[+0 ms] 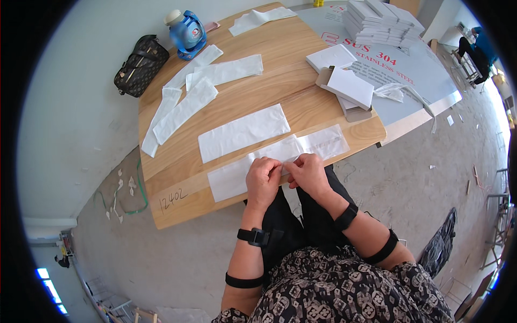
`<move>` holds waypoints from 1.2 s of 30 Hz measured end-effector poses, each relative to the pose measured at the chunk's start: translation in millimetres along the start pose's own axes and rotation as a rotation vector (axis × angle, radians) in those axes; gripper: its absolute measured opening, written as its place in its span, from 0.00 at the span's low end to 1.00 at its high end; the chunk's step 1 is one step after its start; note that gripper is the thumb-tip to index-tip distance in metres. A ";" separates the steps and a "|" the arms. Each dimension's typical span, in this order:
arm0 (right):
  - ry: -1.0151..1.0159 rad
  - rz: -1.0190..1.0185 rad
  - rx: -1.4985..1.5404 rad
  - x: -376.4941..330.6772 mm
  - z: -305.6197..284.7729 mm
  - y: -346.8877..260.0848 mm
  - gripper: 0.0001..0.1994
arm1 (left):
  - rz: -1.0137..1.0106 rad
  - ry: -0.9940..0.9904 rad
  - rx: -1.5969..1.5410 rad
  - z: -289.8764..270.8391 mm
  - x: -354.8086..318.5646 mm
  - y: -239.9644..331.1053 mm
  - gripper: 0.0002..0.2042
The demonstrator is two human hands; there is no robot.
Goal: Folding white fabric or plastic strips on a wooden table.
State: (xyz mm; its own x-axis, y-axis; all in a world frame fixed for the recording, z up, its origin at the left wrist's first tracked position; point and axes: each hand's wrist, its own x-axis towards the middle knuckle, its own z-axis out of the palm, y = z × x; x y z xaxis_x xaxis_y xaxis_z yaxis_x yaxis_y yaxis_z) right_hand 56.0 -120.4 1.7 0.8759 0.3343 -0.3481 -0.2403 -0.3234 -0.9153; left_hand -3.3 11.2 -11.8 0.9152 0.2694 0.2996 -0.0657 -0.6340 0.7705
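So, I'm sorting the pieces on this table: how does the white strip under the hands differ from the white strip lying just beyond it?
The near strip runs along the table's front edge, longer, with a clearer, see-through right end; the far strip is shorter and evenly opaque white. The left hand and right hand press on the near strip's middle; the far strip lies untouched. Both are flat, white, and tilted alike on the wooden table.

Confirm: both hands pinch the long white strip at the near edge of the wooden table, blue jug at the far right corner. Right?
Not quite. The head view shows the blue jug at the far left corner, beside the dark handbag. The rest holds: left hand and right hand pinch the long white strip at the wooden table near edge.
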 end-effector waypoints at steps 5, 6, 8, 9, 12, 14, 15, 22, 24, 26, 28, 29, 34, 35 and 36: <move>0.037 0.006 -0.031 -0.2 1.6 3.7 0.11 | 0.063 -0.002 0.029 -1.1 -1.1 0.7 0.02; 0.035 0.028 0.008 1.1 1.3 4.8 0.11 | 0.065 -0.004 0.028 -0.2 -1.8 -0.3 0.02; 0.036 0.050 0.048 1.6 0.4 5.1 0.10 | -0.033 0.049 -0.043 2.1 -3.8 -3.0 0.02; 0.043 0.064 0.070 1.1 0.3 3.6 0.10 | -0.031 0.046 -0.045 2.1 -4.7 -3.8 0.02; 0.038 0.081 0.112 0.8 0.5 2.7 0.10 | -0.266 0.307 -0.346 4.1 -4.8 -9.4 0.03; 0.028 0.086 0.131 0.2 0.2 2.6 0.10 | -0.306 0.313 -0.402 2.1 -4.3 -14.9 0.03; 0.028 0.092 0.125 -0.3 -0.2 2.4 0.11 | -0.349 0.320 -0.457 0.9 -3.9 -17.3 0.03; 0.241 -0.266 -0.593 -2.4 -13.7 -9.1 0.18 | -0.126 0.117 -0.155 1.1 -6.9 -10.1 0.02; 0.218 -0.252 -0.625 6.5 -18.9 -7.4 0.17 | -0.078 0.105 -0.092 2.5 -6.8 -7.4 0.03; 0.193 -0.239 -0.656 13.5 -20.8 -7.0 0.17 | -0.101 0.097 -0.084 2.9 -6.7 -5.7 0.03; 0.152 -0.208 -0.699 17.7 -20.6 -7.5 0.14 | -0.095 0.089 -0.066 3.8 -6.3 -4.7 0.03; 0.152 -0.209 -0.698 19.2 -19.5 -5.8 0.14 | -0.090 0.082 -0.047 4.0 -5.9 -4.3 0.03; 0.216 -0.261 -0.651 24.1 -14.5 -1.0 0.11 | -0.030 0.099 -0.011 4.1 -3.5 -2.8 0.03; 0.215 -0.261 -0.651 23.8 -14.3 -1.6 0.11 | -0.002 0.112 0.010 3.2 -2.8 -2.3 0.04; 0.219 -0.240 -0.625 23.3 -14.3 -2.5 0.11 | -0.003 0.112 0.010 2.3 -1.9 -1.8 0.04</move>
State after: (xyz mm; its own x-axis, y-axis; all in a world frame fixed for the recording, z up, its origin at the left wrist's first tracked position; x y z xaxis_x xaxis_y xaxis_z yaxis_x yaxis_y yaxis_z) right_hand 83.0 -124.4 -1.2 0.9543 0.2959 -0.0420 0.1986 -0.7328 -0.6508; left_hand -4.0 10.2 -15.1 0.8650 0.3504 0.3593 -0.0587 -0.6404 0.7658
